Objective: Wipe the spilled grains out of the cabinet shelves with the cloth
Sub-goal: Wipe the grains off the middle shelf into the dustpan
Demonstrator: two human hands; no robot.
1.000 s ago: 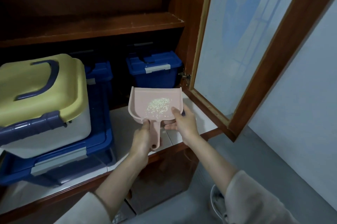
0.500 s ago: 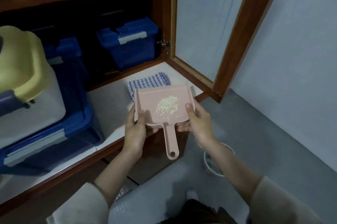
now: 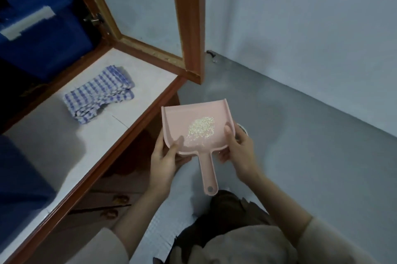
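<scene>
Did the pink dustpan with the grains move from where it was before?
Yes. The pink dustpan was over the white shelf; now it is out past the shelf's wooden front edge, above the grey floor.

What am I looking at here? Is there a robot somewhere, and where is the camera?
There is no robot: a person does the job with bare hands. The camera sits on the person's head and looks down, so you see their own arms reaching forward. The left hand and the right hand each grip one side of a pink dustpan, held beside the shelf, above the grey floor. A small heap of grains lies in it. On the white shelf of the cabinet lies a folded blue-checked cloth, which no hand touches. Behind it stands a blue box. The wooden door stands open.
</scene>
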